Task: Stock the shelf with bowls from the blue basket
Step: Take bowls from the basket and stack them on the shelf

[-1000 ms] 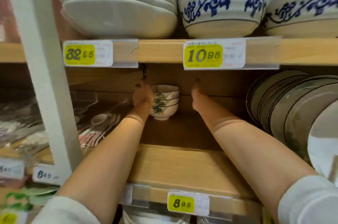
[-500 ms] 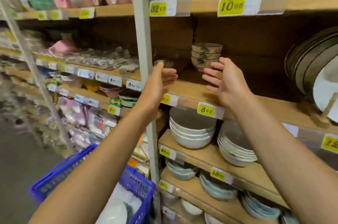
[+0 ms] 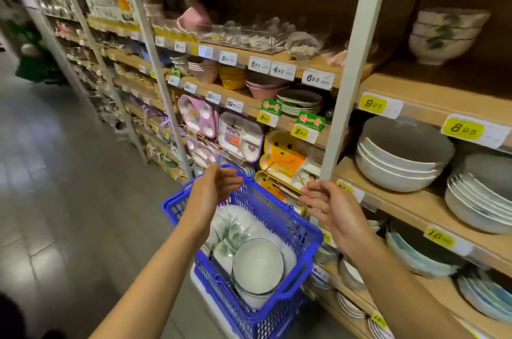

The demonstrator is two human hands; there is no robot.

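Observation:
A blue basket (image 3: 288,230) stands low in the aisle in front of me and holds white bowls with green leaf prints (image 3: 256,264). My left hand (image 3: 214,186) hovers over the basket's far left rim, fingers loosely bent, holding nothing. My right hand (image 3: 331,208) hangs empty over the basket's right side with relaxed fingers. A stack of three leaf-print bowls (image 3: 443,36) sits on the wooden shelf (image 3: 432,92) at upper right.
A white upright post (image 3: 349,67) divides the shelving. Large white and grey bowls (image 3: 399,156) fill the shelf below the leaf-print stack, with plates (image 3: 482,200) to the right. Children's trays (image 3: 238,136) hang left of the post. Grey tiled floor (image 3: 69,186) lies to the left.
Both hands have drawn back from the stacked bowls on the shelf and dropped down to the basket. My view has swung down and left.

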